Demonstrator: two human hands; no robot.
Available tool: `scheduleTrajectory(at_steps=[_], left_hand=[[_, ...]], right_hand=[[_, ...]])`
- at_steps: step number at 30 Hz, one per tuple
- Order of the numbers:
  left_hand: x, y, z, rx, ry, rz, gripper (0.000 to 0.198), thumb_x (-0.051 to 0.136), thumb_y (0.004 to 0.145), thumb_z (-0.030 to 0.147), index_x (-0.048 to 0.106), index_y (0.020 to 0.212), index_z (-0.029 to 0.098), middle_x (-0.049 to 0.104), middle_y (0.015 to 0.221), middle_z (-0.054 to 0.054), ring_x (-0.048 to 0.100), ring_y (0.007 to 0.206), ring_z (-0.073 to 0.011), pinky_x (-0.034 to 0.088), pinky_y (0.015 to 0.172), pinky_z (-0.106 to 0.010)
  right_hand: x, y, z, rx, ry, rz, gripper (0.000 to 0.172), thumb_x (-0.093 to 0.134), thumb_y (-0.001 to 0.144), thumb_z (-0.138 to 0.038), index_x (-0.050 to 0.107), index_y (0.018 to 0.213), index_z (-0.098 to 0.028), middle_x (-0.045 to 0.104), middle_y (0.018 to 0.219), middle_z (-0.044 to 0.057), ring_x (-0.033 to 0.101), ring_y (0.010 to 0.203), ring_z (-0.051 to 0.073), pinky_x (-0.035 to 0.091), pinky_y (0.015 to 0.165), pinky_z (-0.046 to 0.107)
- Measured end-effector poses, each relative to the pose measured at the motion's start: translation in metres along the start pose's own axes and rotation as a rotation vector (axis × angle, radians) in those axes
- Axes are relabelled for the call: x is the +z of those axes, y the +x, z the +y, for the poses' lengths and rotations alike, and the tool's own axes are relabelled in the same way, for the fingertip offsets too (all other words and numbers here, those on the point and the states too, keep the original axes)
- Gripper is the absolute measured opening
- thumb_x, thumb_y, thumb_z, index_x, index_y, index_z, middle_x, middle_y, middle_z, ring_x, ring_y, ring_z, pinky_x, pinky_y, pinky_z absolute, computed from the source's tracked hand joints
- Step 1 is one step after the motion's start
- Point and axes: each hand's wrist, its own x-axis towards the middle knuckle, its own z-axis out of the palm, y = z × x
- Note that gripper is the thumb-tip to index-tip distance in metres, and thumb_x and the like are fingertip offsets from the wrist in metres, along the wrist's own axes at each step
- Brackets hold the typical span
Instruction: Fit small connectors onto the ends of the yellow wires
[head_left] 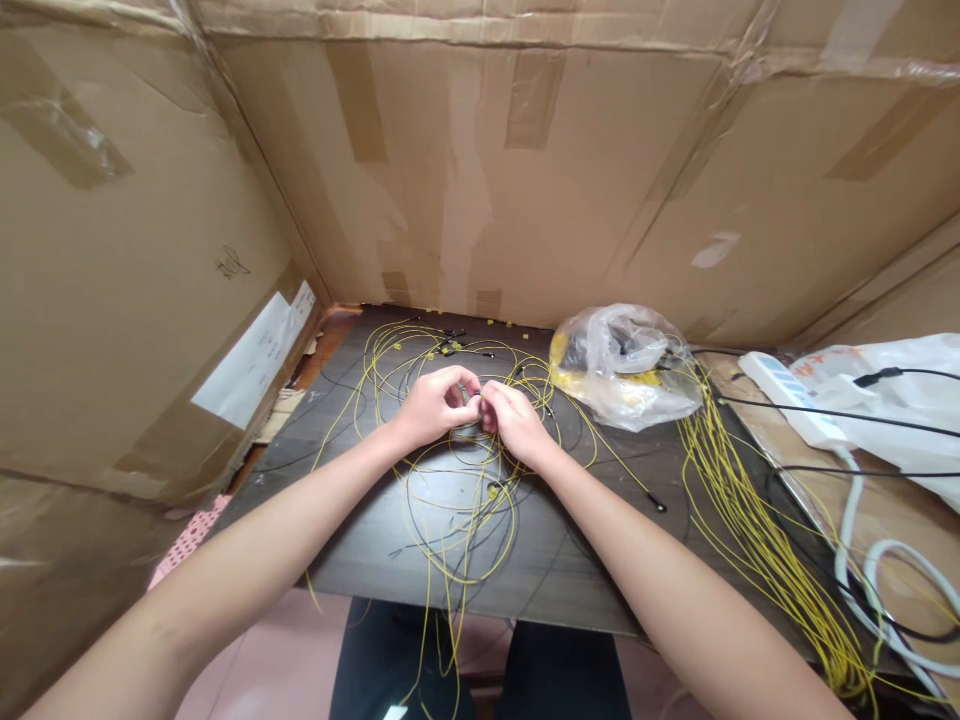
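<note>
Reaching forward with both bare forearms, converging over the middle of the dark table [577, 570]. Curling the left hand [433, 405] into a loose fist, knuckles up, fingertips pinching a strand of the yellow wire [459, 545]; closing the right hand [516, 420] likewise on the same strand, fingertips touching those of the left (the small piece between them too hidden to name). Holding that strand just above the tabletop, amid its own loose loops spread over the table and hanging off the near edge. Counting: two hands; one tangle of yellow loops, strands too many to tell; one thick side bundle [750, 520] of more yellow strands along the right edge; two plastic bags, a clear bag [626, 365] just right of the hands and a white bag [900, 400] farther right; one white power strip [780, 385]; a few thin black cables [825, 412]; cardboard walls [525, 180] all round
</note>
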Motion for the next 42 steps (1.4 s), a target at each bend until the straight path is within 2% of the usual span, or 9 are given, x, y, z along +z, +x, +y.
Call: scheduleTrajectory(at_steps=[14,29,36,42], left_hand=[[-0.0004,-0.0001,0.0002,0.031,0.016,0.002,0.009,0.067,0.082,0.021,0.067,0.091,0.018,0.07,0.081,0.0,0.059,0.058,-0.0084,0.049,0.06,-0.021],[0.0004,-0.0007,-0.0023,0.015,0.021,0.019,0.009,0.066,0.083,0.02,0.068,0.091,0.017,0.07,0.081,0.001,0.058,0.058,-0.0076,0.047,0.059,-0.02],[-0.0003,-0.0014,-0.0015,0.066,0.014,0.017,0.009,0.066,0.086,0.021,0.068,0.094,0.017,0.07,0.083,0.0,0.058,0.058,-0.0075,0.049,0.06,-0.02],[0.0018,-0.0018,0.001,0.078,0.016,0.033,0.01,0.066,0.088,0.022,0.068,0.095,0.016,0.07,0.082,0.0,0.058,0.058,-0.0078,0.05,0.06,-0.02]], right_hand=[[-0.0001,-0.0007,-0.0009,-0.02,0.035,-0.002,0.05,0.048,0.093,-0.068,0.048,0.07,-0.023,0.046,0.06,-0.004,0.044,0.053,0.013,0.038,0.055,0.029],[-0.0012,-0.0036,-0.0021,-0.064,-0.092,0.014,0.041,0.044,0.098,-0.056,0.048,0.074,-0.023,0.05,0.059,-0.004,0.047,0.056,0.014,0.038,0.059,0.029],[-0.0012,-0.0014,-0.0012,-0.05,0.001,-0.011,0.045,0.046,0.096,-0.062,0.045,0.073,-0.023,0.046,0.061,-0.005,0.046,0.053,0.013,0.038,0.055,0.028],[-0.0005,0.0003,0.0008,-0.042,-0.036,0.045,0.05,0.043,0.096,-0.067,0.045,0.071,-0.023,0.043,0.057,-0.005,0.042,0.048,0.012,0.035,0.051,0.027]])
